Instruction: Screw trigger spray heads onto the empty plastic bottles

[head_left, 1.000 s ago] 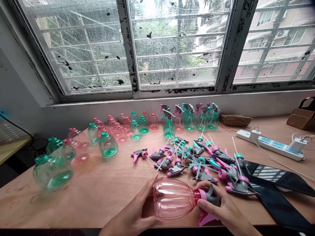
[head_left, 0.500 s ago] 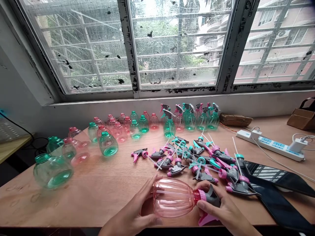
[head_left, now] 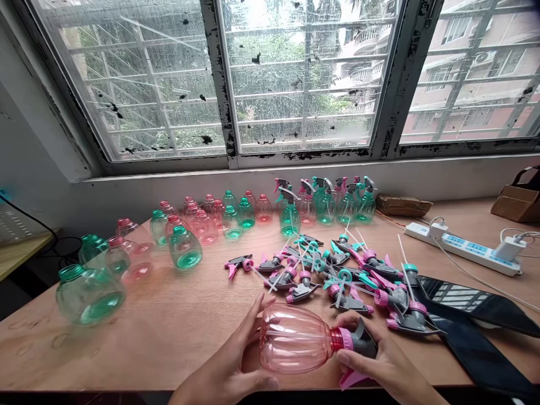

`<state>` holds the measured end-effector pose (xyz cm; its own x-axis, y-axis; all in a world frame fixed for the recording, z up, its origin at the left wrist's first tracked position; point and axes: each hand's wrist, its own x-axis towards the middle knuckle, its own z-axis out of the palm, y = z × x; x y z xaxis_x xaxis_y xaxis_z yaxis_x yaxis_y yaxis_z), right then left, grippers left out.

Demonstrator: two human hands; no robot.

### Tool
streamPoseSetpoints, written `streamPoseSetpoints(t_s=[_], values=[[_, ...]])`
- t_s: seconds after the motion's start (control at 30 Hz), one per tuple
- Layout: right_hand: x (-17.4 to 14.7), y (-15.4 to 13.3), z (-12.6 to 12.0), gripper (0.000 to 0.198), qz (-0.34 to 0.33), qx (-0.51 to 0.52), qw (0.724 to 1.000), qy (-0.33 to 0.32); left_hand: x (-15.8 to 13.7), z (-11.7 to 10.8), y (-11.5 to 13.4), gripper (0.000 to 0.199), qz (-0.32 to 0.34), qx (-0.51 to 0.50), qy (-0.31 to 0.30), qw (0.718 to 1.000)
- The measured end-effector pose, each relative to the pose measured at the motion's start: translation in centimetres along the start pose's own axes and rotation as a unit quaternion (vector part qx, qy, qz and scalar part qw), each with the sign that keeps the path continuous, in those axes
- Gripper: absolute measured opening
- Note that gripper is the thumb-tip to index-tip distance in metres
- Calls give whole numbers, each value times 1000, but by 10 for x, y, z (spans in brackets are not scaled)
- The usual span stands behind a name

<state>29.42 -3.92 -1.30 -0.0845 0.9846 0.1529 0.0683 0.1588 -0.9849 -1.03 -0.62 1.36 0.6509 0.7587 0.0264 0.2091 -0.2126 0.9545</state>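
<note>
A pink clear spray bottle (head_left: 295, 340) lies sideways above the table's front edge, its base to the left. A grey and pink trigger head (head_left: 358, 340) sits on its neck, the pink trigger pointing down. My right hand (head_left: 379, 360) is closed around this head and collar, thumb in front. My left hand (head_left: 236, 354) is spread around the bottle's base, fingers stretched out and thumb below; I cannot tell whether they touch it. Beyond my hands lies a pile of loose trigger heads (head_left: 304, 287) in pink, teal and grey, with thin white tubes.
Open-necked green bottles (head_left: 90, 295) and pink ones (head_left: 205, 228) stand at the left and back. Several bottles with trigger heads (head_left: 289, 214) are by the wall. A power strip (head_left: 464, 247), black flat devices (head_left: 476, 337) and a brown package (head_left: 403, 205) occupy the right side.
My left hand's fingers have lifted and spread a little at the bottle's base. The bottle has shifted slightly left. My right hand keeps its hold on the trigger head.
</note>
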Motion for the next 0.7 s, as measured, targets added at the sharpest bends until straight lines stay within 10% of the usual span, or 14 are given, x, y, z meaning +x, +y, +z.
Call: streamPoseSetpoints(t_s=[0.7], values=[[2,4,0,25,-23,-5,1000,-1,0,-1,3,103,-28,16,9,999]])
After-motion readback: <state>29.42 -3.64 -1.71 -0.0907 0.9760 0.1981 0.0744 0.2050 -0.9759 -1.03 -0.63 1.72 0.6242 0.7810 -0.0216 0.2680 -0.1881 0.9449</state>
